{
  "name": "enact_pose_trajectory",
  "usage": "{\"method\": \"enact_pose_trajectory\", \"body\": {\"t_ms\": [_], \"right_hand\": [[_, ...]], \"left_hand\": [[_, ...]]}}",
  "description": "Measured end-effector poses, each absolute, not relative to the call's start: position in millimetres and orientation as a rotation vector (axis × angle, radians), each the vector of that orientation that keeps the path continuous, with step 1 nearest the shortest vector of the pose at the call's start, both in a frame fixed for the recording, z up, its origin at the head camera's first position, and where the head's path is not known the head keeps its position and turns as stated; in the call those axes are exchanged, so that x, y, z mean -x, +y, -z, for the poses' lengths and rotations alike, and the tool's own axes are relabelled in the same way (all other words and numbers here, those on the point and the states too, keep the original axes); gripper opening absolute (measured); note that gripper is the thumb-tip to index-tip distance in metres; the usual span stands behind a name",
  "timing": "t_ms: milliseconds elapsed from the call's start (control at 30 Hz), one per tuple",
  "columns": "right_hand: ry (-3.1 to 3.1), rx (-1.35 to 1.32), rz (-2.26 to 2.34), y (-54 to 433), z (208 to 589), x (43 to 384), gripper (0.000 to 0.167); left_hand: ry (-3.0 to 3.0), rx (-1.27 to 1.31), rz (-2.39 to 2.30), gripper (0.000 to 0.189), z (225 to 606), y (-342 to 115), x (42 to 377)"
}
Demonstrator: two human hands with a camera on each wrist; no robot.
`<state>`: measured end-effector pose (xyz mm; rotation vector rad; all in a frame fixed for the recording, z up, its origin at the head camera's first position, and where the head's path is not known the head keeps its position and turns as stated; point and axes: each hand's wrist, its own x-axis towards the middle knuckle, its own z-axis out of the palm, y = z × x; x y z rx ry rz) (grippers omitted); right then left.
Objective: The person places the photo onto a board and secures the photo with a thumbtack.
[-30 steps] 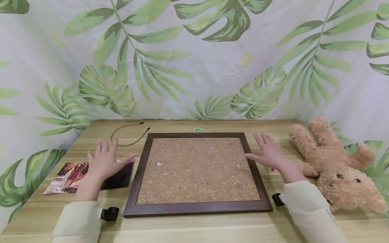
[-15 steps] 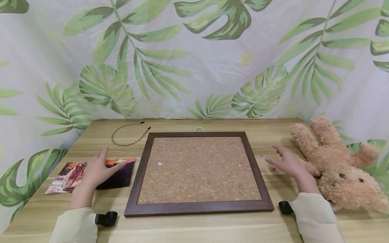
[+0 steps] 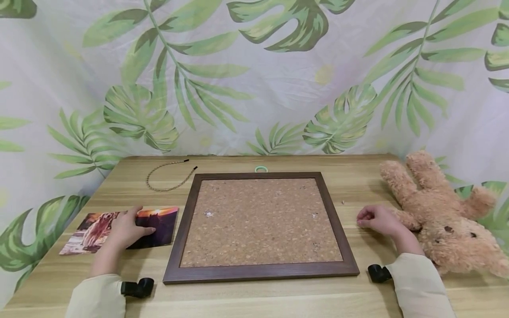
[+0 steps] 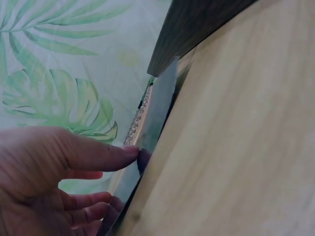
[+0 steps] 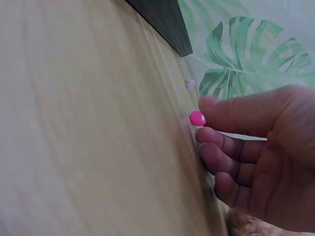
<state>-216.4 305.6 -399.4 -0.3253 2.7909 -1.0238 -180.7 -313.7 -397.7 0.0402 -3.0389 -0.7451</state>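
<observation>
At the left, my left hand (image 3: 124, 230) is over two photo prints lying side by side, a dog picture (image 3: 95, 232) and a dark sunset picture (image 3: 163, 225). In the left wrist view its thumb and fingers touch the glossy print surface (image 4: 165, 98) without gripping it. To the right, my right hand (image 3: 379, 219) is down at the table with curled fingers. In the right wrist view its thumb and fingertips pinch a pink pushpin (image 5: 197, 118), only the round head of which shows. A pale pushpin (image 5: 191, 84) lies a little beyond.
A cork board (image 3: 262, 225) in a dark wooden frame lies mid-table between the hands. Behind it sits a green ring (image 3: 261, 168). A braided headband (image 3: 169, 190) lies at the back left. A teddy bear (image 3: 437, 212) lies at the right, close to my right forearm.
Both hands have moved outward from beside the board and come down. The left now touches the prints. The right hand's fingers have curled and taken hold of the pink pushpin.
</observation>
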Motion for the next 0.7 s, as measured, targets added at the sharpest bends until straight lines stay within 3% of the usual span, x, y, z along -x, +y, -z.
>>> {"method": "enact_pose_trajectory", "body": {"t_ms": [267,700], "right_hand": [[2.829,0.327,1.010,305.6,404.8,217.0,0.005],[2.759,0.207,1.218,302.8,402.5,216.2,0.009]], "left_hand": [[-3.013,-0.164,0.795,0.079,398.2,-310.8,175.7],[-2.990,-0.209,0.728,0.054,399.0,-307.9,173.6]]}}
